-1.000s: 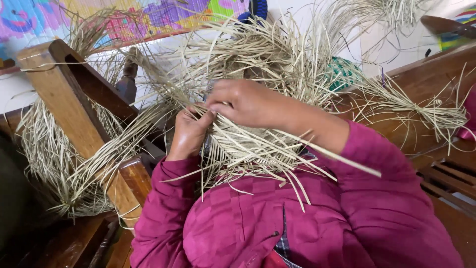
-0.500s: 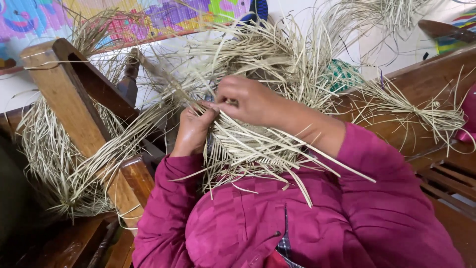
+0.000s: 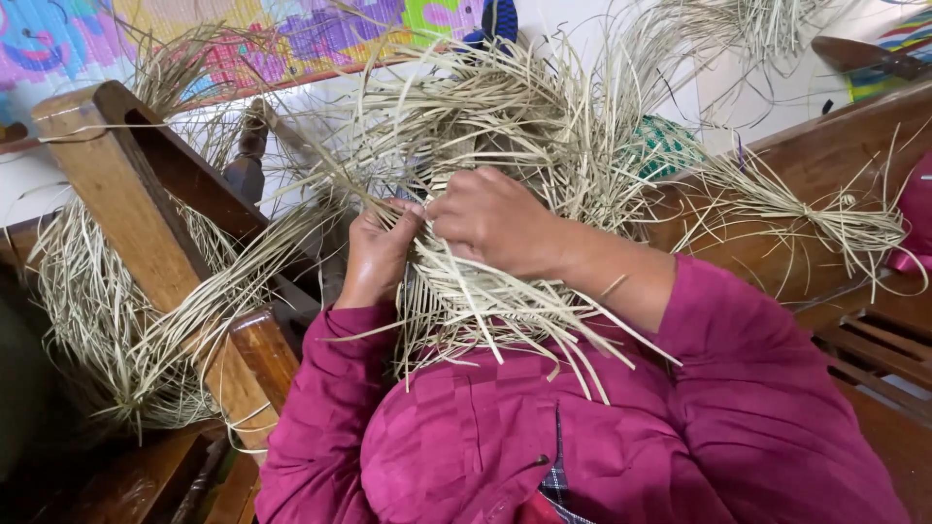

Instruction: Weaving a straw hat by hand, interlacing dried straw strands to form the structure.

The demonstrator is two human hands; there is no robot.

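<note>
The pale, thin straw strips (image 3: 485,291) lie in a big tangled pile in front of the person's chest, and the middle of the pile is hidden under both hands. The left hand (image 3: 377,254) has its fingers (image 3: 408,210) pinched shut on a few strips. The right hand (image 3: 500,218) curls down over the pile, and its fingertips are hidden, so I cannot tell what they hold. The dark pink sleeves (image 3: 738,388) cover both arms. A slanted brown wooden post (image 3: 136,223) stands to the left, with more straw hanging behind it. A bright painted sheet (image 3: 243,39) of pink, blue and yellow is cut off at the top. A small green woven thing (image 3: 665,146) peeks out behind the straw, too hidden to make out.
</note>
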